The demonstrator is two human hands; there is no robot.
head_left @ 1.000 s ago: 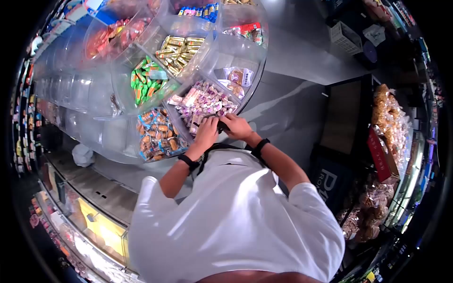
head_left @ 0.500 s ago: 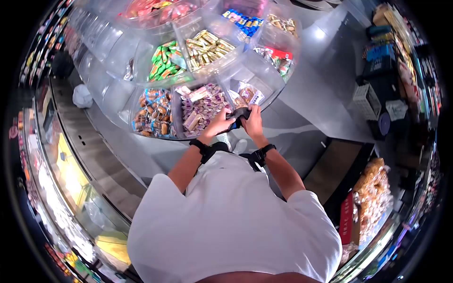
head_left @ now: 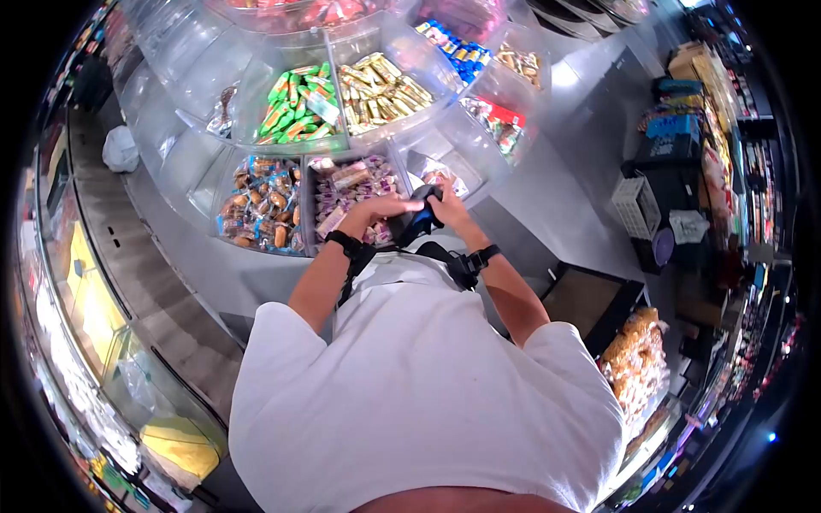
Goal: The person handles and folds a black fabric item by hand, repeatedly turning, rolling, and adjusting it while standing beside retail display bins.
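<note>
My right hand (head_left: pixel 450 209) is closed on a black object (head_left: pixel 419 224) whose exact kind I cannot make out. My left hand (head_left: pixel 383 210) meets the same object from the other side, with its fingers pressed against it. Both hands are over the near edge of a clear tiered candy display. Just beyond them, a bin (head_left: pixel 469 162) contains a few wrapped pieces. Under my left hand lie purple-and-white wrapped candies (head_left: pixel 351 184), partly hidden by it. Small packaged brown snacks (head_left: pixel 263 205) fill the bin to the left.
Farther bins contain green-wrapped candies (head_left: pixel 297 104), gold-wrapped candies (head_left: pixel 380 92) and blue-wrapped candies (head_left: pixel 456 53). A white crate (head_left: pixel 636 208) stands at the right beside dark boxes. Bagged snacks (head_left: pixel 634 368) are near my right side. Glass cases with yellow items (head_left: pixel 180 446) line the left.
The view has shifted slightly. The black object, stretched level between both hands before, is now tilted more upright. My left hand has slid left, with its fingers straighter.
</note>
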